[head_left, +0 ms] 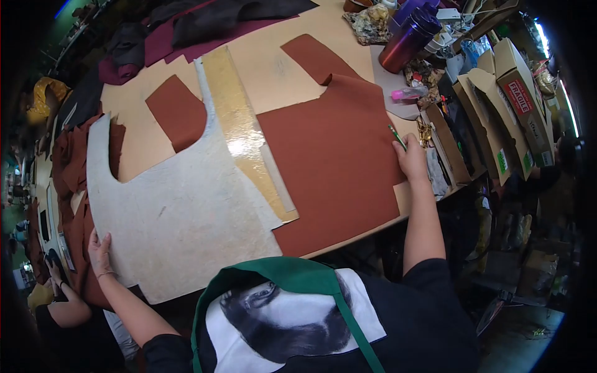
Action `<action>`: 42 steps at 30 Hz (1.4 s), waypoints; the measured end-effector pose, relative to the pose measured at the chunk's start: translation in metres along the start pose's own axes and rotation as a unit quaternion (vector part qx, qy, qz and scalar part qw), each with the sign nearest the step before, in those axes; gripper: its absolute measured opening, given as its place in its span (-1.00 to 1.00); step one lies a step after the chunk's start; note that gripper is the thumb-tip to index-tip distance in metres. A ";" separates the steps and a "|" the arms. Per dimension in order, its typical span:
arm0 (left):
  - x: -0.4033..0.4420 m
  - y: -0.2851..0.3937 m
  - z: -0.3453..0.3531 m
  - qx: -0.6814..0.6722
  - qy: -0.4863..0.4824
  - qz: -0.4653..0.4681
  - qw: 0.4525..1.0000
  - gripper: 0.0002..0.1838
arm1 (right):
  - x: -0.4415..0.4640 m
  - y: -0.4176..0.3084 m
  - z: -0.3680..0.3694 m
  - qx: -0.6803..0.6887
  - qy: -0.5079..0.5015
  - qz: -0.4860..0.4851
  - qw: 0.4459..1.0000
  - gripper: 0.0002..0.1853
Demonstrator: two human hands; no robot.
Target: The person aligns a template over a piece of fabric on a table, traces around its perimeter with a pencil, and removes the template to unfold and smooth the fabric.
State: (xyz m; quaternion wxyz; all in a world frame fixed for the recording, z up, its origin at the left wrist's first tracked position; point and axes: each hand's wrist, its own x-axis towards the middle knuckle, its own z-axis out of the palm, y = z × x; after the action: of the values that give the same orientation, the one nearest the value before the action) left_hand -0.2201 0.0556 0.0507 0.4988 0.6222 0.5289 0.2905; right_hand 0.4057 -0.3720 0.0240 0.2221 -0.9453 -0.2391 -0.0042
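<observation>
A large grey-white pattern piece (180,211) with a curved cutout lies over reddish-brown material (329,161) on the table. My left hand (99,253) grips its left edge, thumb on top. Beside it, a shiny golden-brown strip-shaped piece (227,99) slants across the brown material, with a narrow pale strip (278,178) along its edge. In my right hand (411,158), at the right side of the brown material, is a green pencil (396,136); its tip points up and away from me.
Dark and maroon material (174,37) is heaped at the table's far side. A purple-red tumbler (407,40), a pink bottle (407,93) and cardboard boxes (507,99) crowd the right. Folded brown material (74,155) lies at left, near another person's arm (68,308).
</observation>
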 end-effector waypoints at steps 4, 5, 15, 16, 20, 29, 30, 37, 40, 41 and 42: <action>0.010 -0.015 -0.016 0.093 0.037 -0.037 0.994 -0.46 | 0.007 0.022 0.003 0.080 0.003 -0.056 0.995 -0.75; 0.013 -0.021 -0.020 0.094 0.043 -0.056 0.993 -0.46 | 0.006 0.023 0.006 0.094 0.010 -0.058 0.994 -0.75; 0.004 -0.036 -0.005 0.057 0.144 -0.095 0.983 -0.48 | 0.007 0.018 -0.001 0.095 -0.039 0.006 0.995 -0.73; 0.003 -0.036 -0.003 0.050 0.146 -0.089 0.984 -0.49 | 0.007 0.017 -0.001 0.100 -0.037 0.007 0.994 -0.72; 0.000 -0.040 -0.001 0.024 0.149 -0.085 0.985 -0.48 | 0.006 0.013 -0.002 0.094 -0.030 0.007 0.995 -0.68; 0.000 -0.049 -0.007 -0.007 0.137 -0.090 0.986 -0.48 | 0.011 0.024 0.003 0.124 -0.059 -0.023 0.990 -0.60; 0.001 -0.050 -0.008 -0.007 0.135 -0.090 0.987 -0.48 | 0.011 0.024 0.004 0.133 -0.057 -0.028 0.989 -0.59; 0.000 -0.039 0.003 0.000 0.141 -0.101 0.985 -0.49 | 0.000 -0.002 -0.006 0.148 -0.119 -0.172 0.967 -0.66; 0.006 -0.052 -0.004 -0.002 0.145 -0.078 0.986 -0.51 | -0.005 -0.036 -0.050 0.296 -0.146 -0.048 0.943 -0.67; 0.007 -0.051 -0.001 0.012 0.150 -0.079 0.985 -0.52 | -0.003 -0.042 -0.067 0.353 -0.127 -0.020 0.927 -0.67; 0.007 -0.049 0.002 0.027 0.157 -0.080 0.984 -0.52 | 0.002 -0.043 -0.090 0.497 -0.055 -0.069 0.863 -0.67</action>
State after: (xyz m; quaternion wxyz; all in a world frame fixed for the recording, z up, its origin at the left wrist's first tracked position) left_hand -0.2346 0.0591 0.0032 0.4147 0.5375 0.6563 0.3291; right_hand 0.3969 -0.3752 0.1234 0.6484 -0.6891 -0.2858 0.1517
